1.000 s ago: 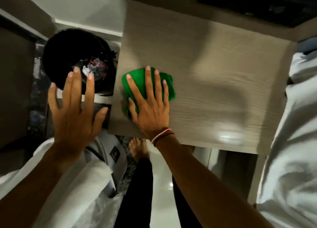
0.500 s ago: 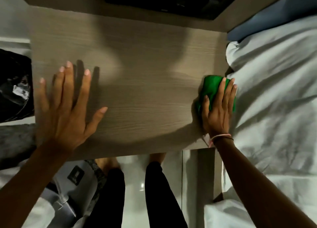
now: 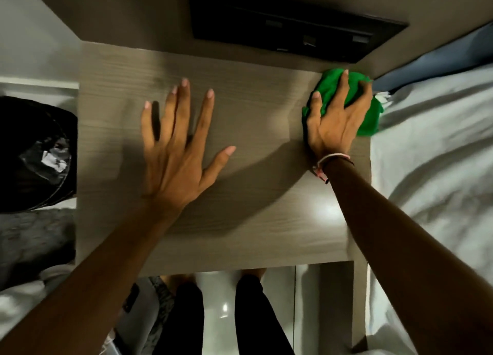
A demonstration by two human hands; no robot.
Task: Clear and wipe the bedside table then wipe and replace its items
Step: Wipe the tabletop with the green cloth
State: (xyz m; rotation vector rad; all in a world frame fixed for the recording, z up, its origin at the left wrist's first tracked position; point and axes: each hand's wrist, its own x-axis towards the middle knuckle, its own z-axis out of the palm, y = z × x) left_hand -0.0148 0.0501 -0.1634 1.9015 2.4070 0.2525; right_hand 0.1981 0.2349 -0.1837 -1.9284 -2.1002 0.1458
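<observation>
The bedside table (image 3: 253, 208) has a bare grey wood-grain top. A green cloth (image 3: 369, 114) lies bunched at its far right corner, against the wall and the bed. My right hand (image 3: 336, 120) presses down on the cloth with fingers curled over it. My left hand (image 3: 178, 146) rests flat over the middle of the tabletop, fingers spread, holding nothing. No items stand on the table.
A black bin (image 3: 34, 154) with a liner and crumpled litter stands left of the table. White bedding (image 3: 432, 168) borders the right edge. A dark switch panel (image 3: 293, 26) is on the wall behind. My legs and feet (image 3: 218, 312) are below the front edge.
My right hand has swept the green cloth from the left edge across to the right edge, then up into the far right corner. My left hand moved onto the middle of the top.
</observation>
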